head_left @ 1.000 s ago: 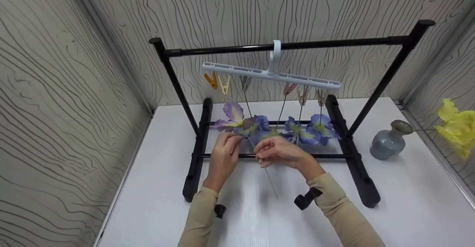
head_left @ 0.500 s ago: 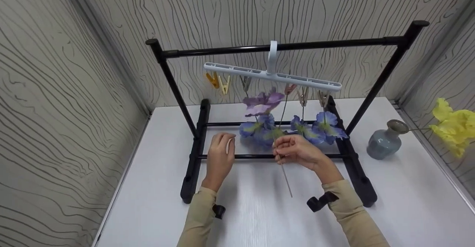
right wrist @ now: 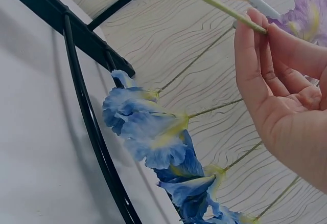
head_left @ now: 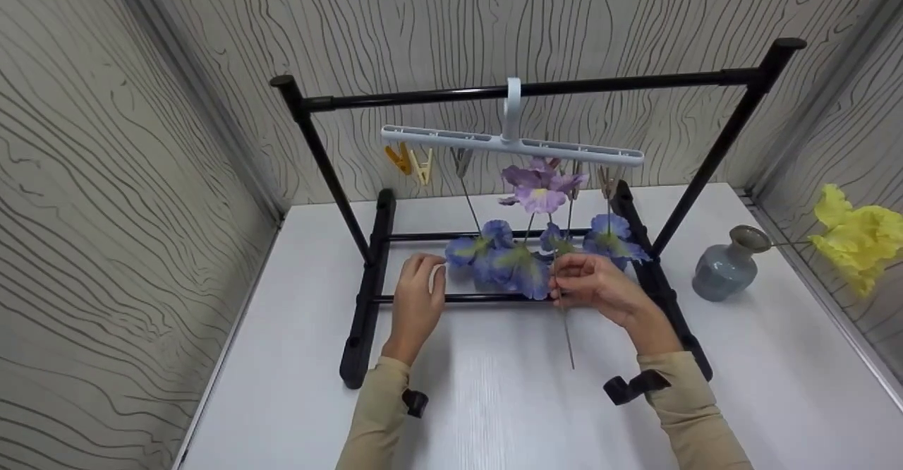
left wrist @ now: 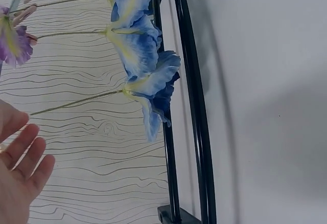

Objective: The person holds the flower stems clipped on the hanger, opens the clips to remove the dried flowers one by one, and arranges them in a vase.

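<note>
The right hand [head_left: 600,288] pinches the purple flower's stem [head_left: 566,336] in its grip, bloom [head_left: 540,191] up beside the hanger [head_left: 508,142]. The right wrist view shows fingers [right wrist: 255,55] curled on the stem; the blue flowers [head_left: 508,258] hide this from the head view. The left hand [head_left: 420,300] hovers released, mid-worktop [head_left: 282,385].

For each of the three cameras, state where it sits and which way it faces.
Head: looks forward and down at the black rack; both hands and sleeves show.
Left wrist: faces along the left hand, only fingers showing, toward the blue flowers.
Right wrist: faces past the right hand, which pinches a stem.
Shared: both wrist views show the hanging blue flowers and the rack's base.
</note>
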`<state>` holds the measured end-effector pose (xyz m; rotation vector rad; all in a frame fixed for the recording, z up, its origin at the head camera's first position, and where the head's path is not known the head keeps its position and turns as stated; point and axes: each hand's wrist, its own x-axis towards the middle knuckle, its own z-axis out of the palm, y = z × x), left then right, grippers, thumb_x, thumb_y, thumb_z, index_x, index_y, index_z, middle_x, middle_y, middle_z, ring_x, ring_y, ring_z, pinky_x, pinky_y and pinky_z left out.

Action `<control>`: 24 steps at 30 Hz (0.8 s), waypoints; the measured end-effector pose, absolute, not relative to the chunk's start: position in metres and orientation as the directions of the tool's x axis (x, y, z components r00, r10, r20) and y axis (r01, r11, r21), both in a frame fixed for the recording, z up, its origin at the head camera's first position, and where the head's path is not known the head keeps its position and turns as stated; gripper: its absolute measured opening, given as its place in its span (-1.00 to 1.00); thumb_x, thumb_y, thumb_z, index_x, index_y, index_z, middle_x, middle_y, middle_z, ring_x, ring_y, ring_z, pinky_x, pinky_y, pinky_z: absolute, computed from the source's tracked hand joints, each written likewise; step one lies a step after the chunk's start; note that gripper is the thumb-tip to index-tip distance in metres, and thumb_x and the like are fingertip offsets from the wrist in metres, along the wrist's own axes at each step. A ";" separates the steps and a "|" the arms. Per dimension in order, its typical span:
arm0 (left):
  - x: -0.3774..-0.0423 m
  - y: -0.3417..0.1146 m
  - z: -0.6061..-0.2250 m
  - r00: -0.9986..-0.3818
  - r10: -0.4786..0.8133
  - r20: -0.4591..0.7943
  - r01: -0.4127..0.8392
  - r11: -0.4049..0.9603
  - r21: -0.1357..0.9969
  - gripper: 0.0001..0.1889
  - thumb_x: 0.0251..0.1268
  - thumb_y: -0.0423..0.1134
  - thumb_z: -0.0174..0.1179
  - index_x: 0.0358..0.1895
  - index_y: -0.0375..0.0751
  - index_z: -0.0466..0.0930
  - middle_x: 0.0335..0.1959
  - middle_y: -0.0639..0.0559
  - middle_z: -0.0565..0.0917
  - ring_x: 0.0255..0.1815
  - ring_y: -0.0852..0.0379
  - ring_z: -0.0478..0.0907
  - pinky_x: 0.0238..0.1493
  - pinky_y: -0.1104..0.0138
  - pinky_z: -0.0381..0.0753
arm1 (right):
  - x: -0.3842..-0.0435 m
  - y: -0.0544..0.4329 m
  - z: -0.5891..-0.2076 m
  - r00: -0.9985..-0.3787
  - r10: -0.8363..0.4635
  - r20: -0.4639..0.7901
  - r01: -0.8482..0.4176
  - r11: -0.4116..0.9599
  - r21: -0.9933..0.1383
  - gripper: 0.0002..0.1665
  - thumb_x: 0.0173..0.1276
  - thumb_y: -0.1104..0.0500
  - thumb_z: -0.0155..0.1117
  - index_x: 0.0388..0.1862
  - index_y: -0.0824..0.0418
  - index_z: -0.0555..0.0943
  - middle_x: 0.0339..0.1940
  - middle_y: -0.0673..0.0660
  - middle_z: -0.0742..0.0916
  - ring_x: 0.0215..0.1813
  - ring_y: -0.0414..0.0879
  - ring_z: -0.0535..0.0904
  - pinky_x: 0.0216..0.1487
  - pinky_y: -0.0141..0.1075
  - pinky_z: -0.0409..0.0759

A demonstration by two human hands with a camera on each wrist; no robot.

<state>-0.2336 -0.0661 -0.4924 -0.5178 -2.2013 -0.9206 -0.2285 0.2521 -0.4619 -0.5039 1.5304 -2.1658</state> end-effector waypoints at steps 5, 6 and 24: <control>-0.237 -0.064 -0.493 -0.766 0.085 0.637 0.528 0.649 0.548 -0.85 0.45 -0.44 0.26 0.00 -0.35 0.65 -0.07 -0.16 0.62 -0.01 -0.09 0.63 0.00 0.11 0.66 | -0.226 0.262 -0.462 -0.839 -0.536 0.091 0.101 -0.319 -0.942 -0.64 0.49 0.53 0.07 -0.06 0.20 0.71 -0.19 0.11 0.77 -0.16 -0.07 0.75 -0.03 -0.15 0.74; -0.238 -0.064 -0.492 -0.784 0.081 0.615 0.513 0.642 0.570 -0.84 0.46 -0.43 0.25 0.02 -0.36 0.64 -0.05 -0.18 0.62 0.02 -0.10 0.64 0.02 0.08 0.66 | -0.225 0.264 -0.462 -0.839 -0.534 0.102 0.094 -0.327 -0.940 -0.64 0.49 0.54 0.06 -0.05 0.21 0.71 -0.19 0.11 0.78 -0.15 -0.06 0.76 -0.03 -0.15 0.74; -0.265 -0.034 -0.475 -0.943 0.032 0.331 0.318 0.377 0.870 -0.45 0.60 -0.29 0.11 0.50 -0.46 0.22 0.43 -0.38 0.41 0.41 -0.24 0.42 0.31 -0.07 0.51 | -0.214 0.307 -0.453 -0.901 -0.346 0.263 -0.086 -0.451 -0.888 -0.47 0.52 0.59 -0.12 -0.07 0.19 0.76 -0.21 0.06 0.78 -0.16 -0.12 0.70 -0.09 -0.26 0.72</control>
